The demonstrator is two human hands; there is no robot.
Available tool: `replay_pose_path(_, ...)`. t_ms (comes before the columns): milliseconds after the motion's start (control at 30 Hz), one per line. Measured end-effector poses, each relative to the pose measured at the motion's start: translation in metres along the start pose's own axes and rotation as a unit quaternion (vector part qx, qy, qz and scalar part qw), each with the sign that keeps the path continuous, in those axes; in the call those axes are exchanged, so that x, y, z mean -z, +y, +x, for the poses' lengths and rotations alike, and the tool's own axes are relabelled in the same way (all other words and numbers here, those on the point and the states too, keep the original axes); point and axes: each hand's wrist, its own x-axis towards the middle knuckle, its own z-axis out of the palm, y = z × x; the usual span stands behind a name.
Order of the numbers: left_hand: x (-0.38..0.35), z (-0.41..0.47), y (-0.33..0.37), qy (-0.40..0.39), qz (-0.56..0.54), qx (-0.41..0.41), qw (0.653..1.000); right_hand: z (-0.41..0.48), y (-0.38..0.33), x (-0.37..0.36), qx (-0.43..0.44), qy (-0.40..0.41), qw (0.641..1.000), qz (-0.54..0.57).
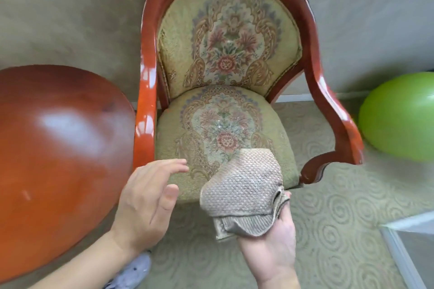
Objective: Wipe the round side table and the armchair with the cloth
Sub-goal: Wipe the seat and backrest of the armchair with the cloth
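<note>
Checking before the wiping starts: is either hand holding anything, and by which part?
The right hand holds the cloth by its bunched lower end, the rest draped over the fingers. The left hand is open and empty.

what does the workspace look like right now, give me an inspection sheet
surface: round side table, glossy red-brown top, bare, left of the armchair
job's things: armchair, floral seat and back, red wood frame; cloth, beige, bunched, held above the seat's front edge
clutter: green ball on the carpet right of the chair
grippers: right hand grips the cloth; left hand open, empty
cables: nothing seen
surroundings: swirl-patterned carpet, beige wall, shoe at bottom
</note>
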Motion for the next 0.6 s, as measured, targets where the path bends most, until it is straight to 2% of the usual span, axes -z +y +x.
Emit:
replay_pose_path(67,-0.031,0.014,0.014,-0.033,-0.009,0.011,0.999,0.019,-0.012,0.004,-0.009,-0.015,0.999,0.045)
replay_pose_path(133,-0.064,0.028,0.016,-0.045,-0.002,0.036,0.998,0.050,-0.023,0.014,0.019,-0.066,0.988,0.138)
replay_pose_path(167,-0.080,0.038,0.016,-0.048,-0.003,0.058,0.997,0.060,-0.030,0.013,0.071,-0.075,0.984,0.145)
replay_pose_path(200,-0.093,0.048,0.013,-0.051,-0.004,0.079,0.996,0.074,-0.040,0.012,0.077,-0.092,0.977,0.175)
replay_pose_path(267,-0.120,0.064,0.007,-0.068,-0.004,0.117,0.991,0.097,-0.054,0.011,-0.038,-0.136,0.950,0.279)
replay_pose_path(400,-0.160,0.095,-0.011,-0.067,0.024,0.153,0.986,0.146,-0.074,0.015,-0.088,-0.179,0.931,0.306)
replay_pose_path(600,-0.195,0.124,-0.041,-0.086,0.108,0.221,0.966,0.204,-0.105,0.031,-0.079,-0.130,0.944,0.292)
